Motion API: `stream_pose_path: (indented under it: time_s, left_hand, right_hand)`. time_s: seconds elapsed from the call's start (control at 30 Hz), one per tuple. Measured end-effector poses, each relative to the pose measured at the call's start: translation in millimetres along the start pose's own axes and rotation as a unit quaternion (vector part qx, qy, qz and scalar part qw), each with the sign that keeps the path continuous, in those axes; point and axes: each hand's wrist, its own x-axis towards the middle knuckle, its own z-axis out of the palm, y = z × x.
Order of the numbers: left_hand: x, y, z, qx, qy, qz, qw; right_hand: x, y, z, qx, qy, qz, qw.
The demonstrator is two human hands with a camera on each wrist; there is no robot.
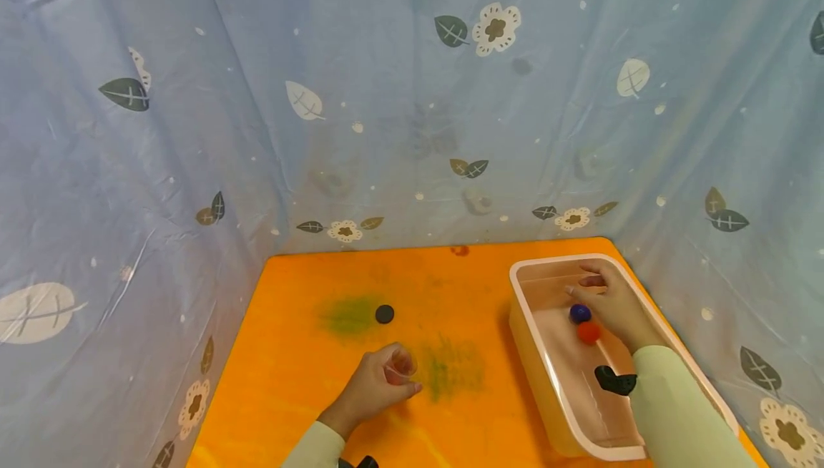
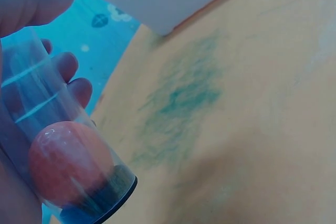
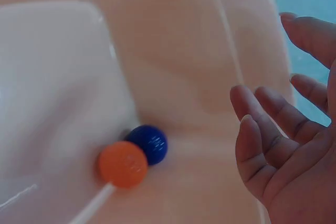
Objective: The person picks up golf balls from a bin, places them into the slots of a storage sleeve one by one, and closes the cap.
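My left hand holds a clear plastic tube above the orange tabletop. A reddish ball sits low inside the tube, near its dark end. In the head view only the tube's round rim area shows clearly. My right hand hovers in the pale pink bin, its fingers loosely bent and holding nothing. A dark blue ball and an orange ball lie side by side on the bin's floor, apart from that hand.
On the orange tabletop, a flat black disc lies beyond my left hand, near green smudges. Blue curtains printed with leaves and flowers stand behind and on both sides. The bin stands along the right edge.
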Motion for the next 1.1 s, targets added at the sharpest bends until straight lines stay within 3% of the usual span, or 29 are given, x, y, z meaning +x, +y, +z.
stream_pose_path:
  time_s: [0.47, 0.77, 0.93, 1.1]
  left_hand:
    - [-0.2, -1.6, -0.5, -0.007, 0.013, 0.01, 0.9998]
    - [0.0, -2.8, -0.2, -0.017, 0.011, 0.014, 0.9997]
    - [-1.0, -3.6, -0.7, -0.018, 0.017, 0.011, 0.9996]
    - [-1.7, -3.7, -0.6, -0.015, 0.018, 0.006, 0.9997]
  right_hand:
    - [11, 30, 7, -0.05, -0.09, 0.09, 0.991]
    - [11, 39, 15, -0.039, -0.119, 0.147, 0.981]
    - [10, 43, 17, -0.02, -0.132, 0.139, 0.981]
    - [11, 51, 22, -0.006, -0.128, 0.087, 0.988]
